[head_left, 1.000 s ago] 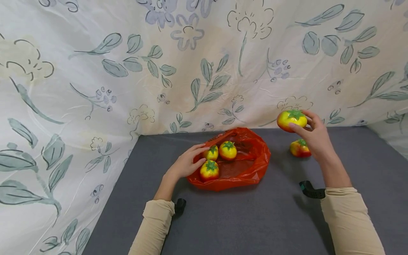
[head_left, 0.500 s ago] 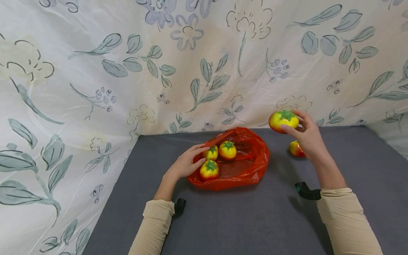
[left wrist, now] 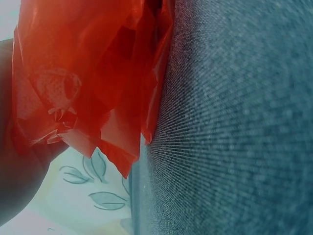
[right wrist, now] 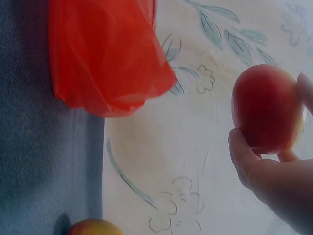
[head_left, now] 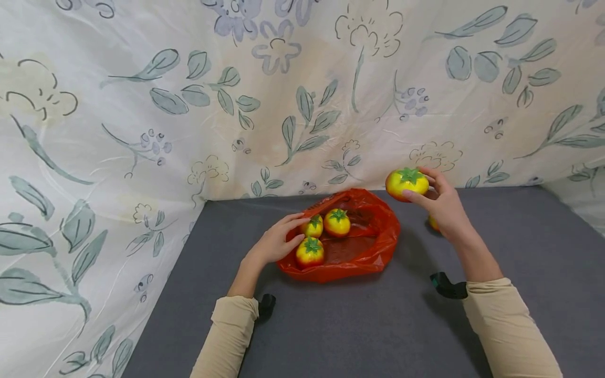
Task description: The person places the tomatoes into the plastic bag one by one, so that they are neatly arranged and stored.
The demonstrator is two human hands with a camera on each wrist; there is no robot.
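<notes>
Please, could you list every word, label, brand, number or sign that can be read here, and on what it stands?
No readable text.
Red bag: dark marks near its back rim, perhaps print, too small to read.
Held fruit: no lettering visible.
Floral cloth: plant drawings, no words visible.

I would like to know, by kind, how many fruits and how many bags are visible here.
Red plastic bag: 1
Red-and-yellow fruits: 5 (3 in the bag, 1 in the right hand, 1 on the table, partly hidden in the head view)
Total: 6
</notes>
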